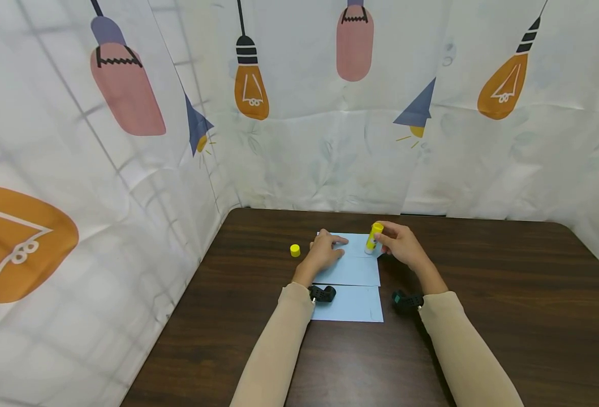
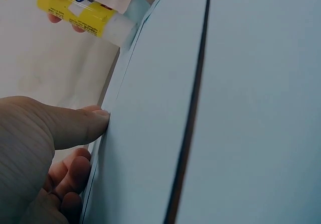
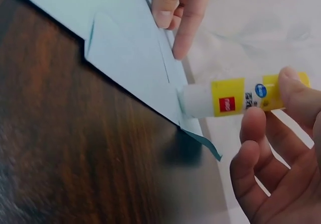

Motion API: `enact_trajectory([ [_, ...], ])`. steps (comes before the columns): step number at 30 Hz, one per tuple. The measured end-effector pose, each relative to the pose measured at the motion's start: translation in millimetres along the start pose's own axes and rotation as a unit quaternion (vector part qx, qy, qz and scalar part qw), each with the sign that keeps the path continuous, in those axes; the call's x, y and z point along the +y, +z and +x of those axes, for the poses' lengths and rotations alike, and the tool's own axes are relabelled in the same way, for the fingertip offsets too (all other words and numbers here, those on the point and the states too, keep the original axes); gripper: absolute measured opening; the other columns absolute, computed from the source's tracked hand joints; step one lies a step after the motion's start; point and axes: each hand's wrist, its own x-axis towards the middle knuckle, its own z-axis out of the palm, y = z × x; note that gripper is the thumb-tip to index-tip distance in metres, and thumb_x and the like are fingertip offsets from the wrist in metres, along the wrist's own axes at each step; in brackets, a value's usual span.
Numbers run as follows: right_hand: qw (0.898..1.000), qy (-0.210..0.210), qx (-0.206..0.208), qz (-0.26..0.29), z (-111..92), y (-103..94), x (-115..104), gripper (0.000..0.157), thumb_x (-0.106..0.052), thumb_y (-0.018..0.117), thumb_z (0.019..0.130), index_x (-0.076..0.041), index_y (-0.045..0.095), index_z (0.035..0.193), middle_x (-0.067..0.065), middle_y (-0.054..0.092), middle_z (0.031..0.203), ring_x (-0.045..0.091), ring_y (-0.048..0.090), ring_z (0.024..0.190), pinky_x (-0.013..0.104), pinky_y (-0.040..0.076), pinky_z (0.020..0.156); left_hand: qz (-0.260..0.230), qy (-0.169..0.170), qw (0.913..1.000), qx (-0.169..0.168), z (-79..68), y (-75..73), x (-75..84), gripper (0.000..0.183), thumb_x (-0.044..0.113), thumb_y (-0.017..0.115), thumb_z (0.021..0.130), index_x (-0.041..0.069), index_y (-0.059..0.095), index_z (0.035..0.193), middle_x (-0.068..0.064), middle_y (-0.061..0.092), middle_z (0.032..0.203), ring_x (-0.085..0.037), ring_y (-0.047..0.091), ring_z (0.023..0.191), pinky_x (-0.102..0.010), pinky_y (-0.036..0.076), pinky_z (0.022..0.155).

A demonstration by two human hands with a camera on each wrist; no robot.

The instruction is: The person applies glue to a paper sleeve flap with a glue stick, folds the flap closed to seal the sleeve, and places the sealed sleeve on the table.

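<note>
My right hand (image 1: pixel 403 246) pinches a yellow and white glue stick (image 3: pixel 238 97) between thumb and fingers. The glue stick's white end meets a narrow strip along the far edge of a light blue paper (image 1: pixel 355 272), close to its right corner. There, in the right wrist view, a small corner flap (image 3: pixel 203 142) juts past the edge and bends up. My left hand (image 1: pixel 323 252) presses on the same paper near its far left part, its thumb (image 2: pixel 83 126) laid along the strip's edge and one finger reaching toward the glue stick.
A yellow glue stick cap (image 1: pixel 295 250) stands on the dark wooden table (image 1: pixel 508 305), left of my left hand. Nearer to me lies a second light blue paper section (image 1: pixel 352 305), below the first. A patterned white curtain (image 1: pixel 319 152) hangs behind the table.
</note>
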Motion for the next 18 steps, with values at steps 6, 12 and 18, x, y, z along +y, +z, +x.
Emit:
enact_trajectory([
  [6,1.000,0.000,-0.024,-0.012,-0.7,-3.0,0.5,0.045,-0.025,0.062,0.103,-0.007,0.055,0.144,0.021,0.065,0.108,0.031,0.063,0.078,0.029,0.054,0.070,-0.001,0.007,1.0000,-0.001,1.0,0.6,-1.8,0.030,0.019,0.067,0.100,0.024,0.073,0.129,-0.006,0.049,0.106,-0.019,0.045,0.095,-0.037,0.026,0.084],
  [12,0.999,0.001,-0.031,-0.017,-1.0,-4.4,0.8,0.046,-0.027,0.062,0.103,-0.007,0.055,0.145,0.020,0.066,0.109,0.029,0.063,0.080,0.030,0.055,0.072,-0.004,0.006,1.0000,-0.001,1.2,0.7,-1.9,0.030,0.019,0.067,0.100,0.024,0.073,0.129,-0.005,0.048,0.104,-0.019,0.045,0.094,-0.037,0.025,0.083],
  [18,0.999,-0.006,-0.027,-0.024,-1.3,-2.9,0.6,0.046,-0.025,0.063,0.103,-0.005,0.054,0.144,0.019,0.067,0.109,0.029,0.064,0.081,0.030,0.055,0.071,0.002,0.002,1.0000,-0.003,1.5,0.5,-1.5,0.030,0.020,0.067,0.100,0.025,0.073,0.129,-0.004,0.047,0.103,-0.019,0.045,0.094,-0.037,0.025,0.083],
])
